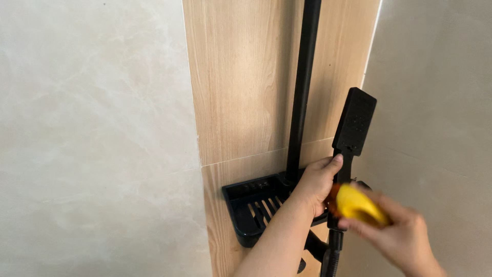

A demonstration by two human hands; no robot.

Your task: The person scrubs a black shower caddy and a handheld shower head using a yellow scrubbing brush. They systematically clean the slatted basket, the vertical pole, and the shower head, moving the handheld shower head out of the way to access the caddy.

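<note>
Beside the black shelf, left hand on shower handle (right hand gripping yellow sponge).

Left hand steadies black shower head; right hand presses yellow sponge.

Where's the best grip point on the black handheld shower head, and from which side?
Probably the slim handle just below the flat rectangular head of the shower head, approached from the left. The left hand already wraps it there, thumb up along the neck. The handle stands upright, the wide face gives poor purchase, and the right hand with the yellow sponge occupies the right side.
</note>
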